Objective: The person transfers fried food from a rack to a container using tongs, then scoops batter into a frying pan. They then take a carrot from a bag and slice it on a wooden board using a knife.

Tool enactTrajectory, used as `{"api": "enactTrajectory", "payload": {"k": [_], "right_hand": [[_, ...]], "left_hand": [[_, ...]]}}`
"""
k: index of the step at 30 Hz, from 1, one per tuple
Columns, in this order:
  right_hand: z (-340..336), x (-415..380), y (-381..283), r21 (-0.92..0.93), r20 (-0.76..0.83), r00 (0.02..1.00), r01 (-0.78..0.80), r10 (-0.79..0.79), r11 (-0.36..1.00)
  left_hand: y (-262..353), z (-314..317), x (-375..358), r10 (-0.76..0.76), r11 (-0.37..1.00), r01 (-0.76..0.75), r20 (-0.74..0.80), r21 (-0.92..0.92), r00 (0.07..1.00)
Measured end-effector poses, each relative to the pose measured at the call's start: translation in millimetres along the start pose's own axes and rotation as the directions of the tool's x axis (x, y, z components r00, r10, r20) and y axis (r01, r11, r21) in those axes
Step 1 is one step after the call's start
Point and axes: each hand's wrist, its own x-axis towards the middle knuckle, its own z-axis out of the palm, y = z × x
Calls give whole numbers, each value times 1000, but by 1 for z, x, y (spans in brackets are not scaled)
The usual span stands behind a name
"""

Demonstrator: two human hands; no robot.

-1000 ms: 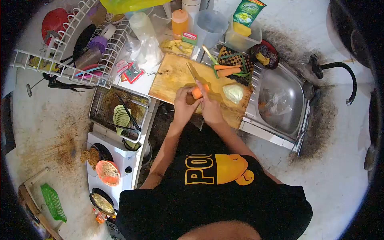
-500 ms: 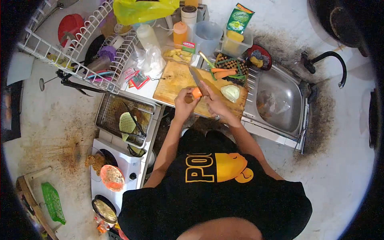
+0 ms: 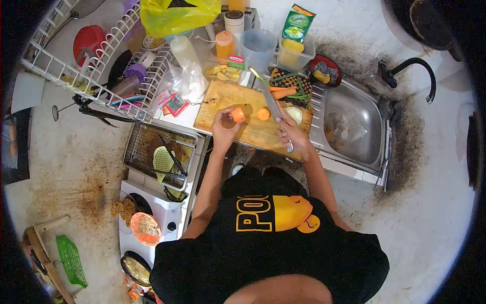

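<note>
Between the thumb and fingers of my left hand (image 3: 226,127) is a short piece of carrot (image 3: 238,114), held over the left part of the wooden cutting board (image 3: 217,99). My right hand (image 3: 293,134) is closed on the handle of a kitchen knife (image 3: 270,97), its blade slanting up and to the left. A second carrot piece (image 3: 263,114) lies on the board between the two hands. A pale cabbage piece (image 3: 293,115) sits beyond my right hand, partly hidden by it. Whole carrots (image 3: 283,92) and green beans (image 3: 304,97) lie on a dark woven tray behind the board.
To the right is a steel sink (image 3: 349,126) with a black faucet (image 3: 415,66). A white dish rack (image 3: 152,76) stands at the left. Bottles, a plastic tub (image 3: 258,48) and cut yellow pieces (image 3: 223,72) line the back. The stove (image 3: 157,207) is at lower left.
The carrot has come apart into two pieces. My left hand has moved left with one; the other lies on the board. My right hand and the knife have shifted right, away from it.
</note>
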Motion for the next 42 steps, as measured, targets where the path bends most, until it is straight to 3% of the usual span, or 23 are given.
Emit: {"api": "enactTrajectory", "payload": {"k": [1, 2, 4, 5, 7, 9, 11, 13, 15, 17, 18, 20, 29, 33, 35, 39, 42], "right_hand": [[8, -11, -5, -129, -79, 995, 44, -55, 991], [4, -11, 3, -124, -79, 996, 40, -50, 991], [-3, -14, 14, -348, -142, 979, 92, -149, 933], [-5, -19, 22, -346, -141, 979, 88, -145, 934], [6, -38, 23, -667, 57, 933, 301, -356, 682], [1, -33, 49, -626, 99, 906, 379, -412, 682], [3, -35, 61, -749, -35, 915, 243, -403, 616], [4, -36, 67, -762, -43, 908, 240, -417, 601], [7, -30, 72, -774, -46, 898, 245, -438, 584], [10, -21, 77, -773, 21, 791, 401, -612, 492], [15, -21, 75, -770, 22, 794, 400, -607, 496], [24, -22, 69, -723, -43, 919, 243, -393, 647], [42, -30, 64, -794, -76, 893, 215, -444, 569], [50, -35, 54, -840, -95, 925, 123, -367, 529], [49, -29, 63, -882, -55, 869, 189, -491, 432], [56, -20, 55, -850, -62, 867, 214, -494, 481], [59, -2, 46, -863, -95, 918, 117, -385, 492]], "left_hand": [[9, -3, 0, 67, 986, -68, 10, 155, 998], [17, -6, 1, 62, 985, -63, 13, 158, 998], [34, -9, 6, 261, 854, -301, 149, 425, 954], [32, -8, 6, 257, 854, -297, 150, 427, 955], [27, -5, 4, 73, 776, -256, 321, 576, 944], [26, 0, -3, 71, 807, -226, 290, 546, 954], [23, 6, -5, 71, 836, -201, 263, 511, 962], [13, 10, -9, 21, 941, -34, 42, 337, 999], [6, 12, -10, -48, 941, 46, 0, 334, 999], [1, 13, -10, -121, 935, 128, -43, 330, 992], [3, 15, -9, -134, 917, 157, -86, 366, 987], [6, 18, -6, -150, 895, 191, -130, 403, 980], [14, 20, 6, -257, 862, 283, -118, 420, 959], [11, 19, 9, -305, 861, 320, -102, 395, 947], [13, 19, 9, -297, 864, 308, -91, 397, 950], [12, 22, 8, -314, 869, 334, -114, 366, 943], [11, 23, 5, -325, 884, 349, -127, 311, 937]]}}
